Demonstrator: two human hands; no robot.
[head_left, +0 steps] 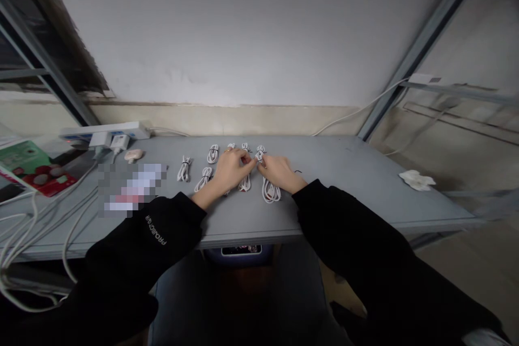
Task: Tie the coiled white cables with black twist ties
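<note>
My left hand point(232, 168) and my right hand point(279, 171) meet over the middle of the grey table. Their fingertips close together on a small coiled white cable point(260, 151) with a dark tie. Below my right hand lies a larger white cable coil point(271, 192) with a bit of red on it. Another coil point(245, 183) shows partly under my left hand. Left of that hand are tied cable bundles, one in front point(204, 177), one behind point(213, 154) and one farther left point(184, 168). More coils at the back are partly hidden by my left fingers.
A white power strip point(121, 130) with plugged-in chargers stands at the back left, with a pinkish case point(133, 155) nearby. A green and red package point(36, 167) and loose white cables point(36, 227) fill the left end. Crumpled tissue point(417, 179) lies at the right.
</note>
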